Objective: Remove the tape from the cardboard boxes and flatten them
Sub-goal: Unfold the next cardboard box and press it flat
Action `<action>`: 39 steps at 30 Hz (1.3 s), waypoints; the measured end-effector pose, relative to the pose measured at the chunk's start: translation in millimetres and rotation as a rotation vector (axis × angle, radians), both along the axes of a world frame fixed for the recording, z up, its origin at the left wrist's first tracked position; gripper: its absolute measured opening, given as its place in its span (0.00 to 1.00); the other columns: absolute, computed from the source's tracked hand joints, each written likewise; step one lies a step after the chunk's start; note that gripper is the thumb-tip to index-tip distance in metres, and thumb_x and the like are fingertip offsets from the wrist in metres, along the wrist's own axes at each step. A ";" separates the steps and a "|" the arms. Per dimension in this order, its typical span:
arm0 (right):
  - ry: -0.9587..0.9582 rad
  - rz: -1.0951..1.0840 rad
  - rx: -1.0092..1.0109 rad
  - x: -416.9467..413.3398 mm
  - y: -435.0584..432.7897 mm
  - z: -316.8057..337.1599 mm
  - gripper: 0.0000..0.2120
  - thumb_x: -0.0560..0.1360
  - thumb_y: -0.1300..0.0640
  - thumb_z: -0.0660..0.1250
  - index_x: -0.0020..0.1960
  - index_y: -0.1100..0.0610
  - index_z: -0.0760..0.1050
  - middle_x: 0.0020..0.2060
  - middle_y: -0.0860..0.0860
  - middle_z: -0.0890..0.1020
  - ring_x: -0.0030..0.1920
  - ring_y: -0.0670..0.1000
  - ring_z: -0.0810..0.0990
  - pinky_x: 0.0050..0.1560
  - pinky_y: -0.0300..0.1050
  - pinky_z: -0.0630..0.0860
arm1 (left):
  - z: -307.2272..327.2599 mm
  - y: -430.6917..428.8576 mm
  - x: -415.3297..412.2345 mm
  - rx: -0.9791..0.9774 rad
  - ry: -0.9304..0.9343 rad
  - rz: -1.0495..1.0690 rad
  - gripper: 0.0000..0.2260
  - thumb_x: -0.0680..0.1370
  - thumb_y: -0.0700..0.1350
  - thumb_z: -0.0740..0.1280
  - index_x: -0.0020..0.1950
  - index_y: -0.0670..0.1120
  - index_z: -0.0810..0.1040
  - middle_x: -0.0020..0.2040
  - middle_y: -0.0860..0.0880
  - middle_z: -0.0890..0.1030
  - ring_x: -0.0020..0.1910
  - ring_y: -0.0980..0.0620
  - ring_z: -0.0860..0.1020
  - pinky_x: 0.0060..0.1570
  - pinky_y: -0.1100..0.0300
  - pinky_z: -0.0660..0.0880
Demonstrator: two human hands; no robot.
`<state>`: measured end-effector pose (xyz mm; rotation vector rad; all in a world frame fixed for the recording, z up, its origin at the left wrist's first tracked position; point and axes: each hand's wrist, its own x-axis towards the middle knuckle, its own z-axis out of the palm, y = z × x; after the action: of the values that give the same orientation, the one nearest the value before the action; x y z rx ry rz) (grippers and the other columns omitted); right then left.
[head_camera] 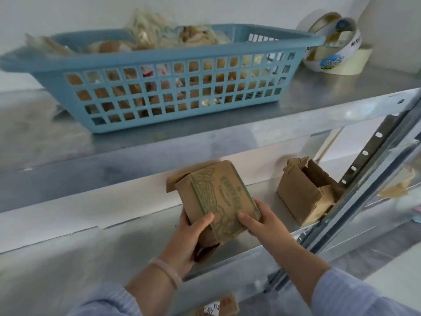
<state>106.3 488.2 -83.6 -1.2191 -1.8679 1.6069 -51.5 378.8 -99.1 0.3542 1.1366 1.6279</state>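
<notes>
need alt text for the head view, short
The left hand and right hand grip a green-printed cardboard box over the lower metal shelf. An opened plain box sits to its right, and on the shelf above are a blue basket of crumpled scraps and tape rolls.

Grey metal shelving unit (pixel 227 124), perforated upright post (pixel 364 160), white wall (pixel 68 12) behind, soft even light
</notes>
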 end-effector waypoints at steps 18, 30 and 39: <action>-0.056 0.648 0.962 -115.8 -55.2 -16.4 0.29 0.69 0.45 0.67 0.70 0.45 0.71 0.71 0.47 0.69 0.75 0.48 0.59 0.72 0.39 0.51 | 19.1 -138.8 -99.8 -0.126 0.507 0.227 0.14 0.82 0.48 0.53 0.60 0.50 0.77 0.52 0.51 0.83 0.51 0.58 0.80 0.43 0.70 0.75; -0.240 0.582 1.081 -144.8 -77.6 -34.4 0.36 0.66 0.30 0.63 0.70 0.44 0.66 0.71 0.50 0.69 0.71 0.58 0.65 0.69 0.59 0.67 | -13.2 -147.6 -116.4 -0.310 0.710 0.157 0.16 0.76 0.57 0.66 0.63 0.59 0.71 0.58 0.57 0.79 0.58 0.57 0.77 0.57 0.53 0.78; -0.162 0.546 1.232 -150.0 -76.4 -10.7 0.33 0.71 0.31 0.60 0.71 0.46 0.70 0.69 0.47 0.74 0.71 0.57 0.69 0.67 0.57 0.69 | -14.6 -146.2 -118.3 -0.225 0.599 0.340 0.27 0.69 0.61 0.69 0.66 0.53 0.73 0.61 0.53 0.79 0.61 0.52 0.77 0.58 0.49 0.77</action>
<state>-43.7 411.8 -94.3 -0.2854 -2.7041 0.2323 -169.8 232.6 -113.7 0.5443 1.8993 1.7086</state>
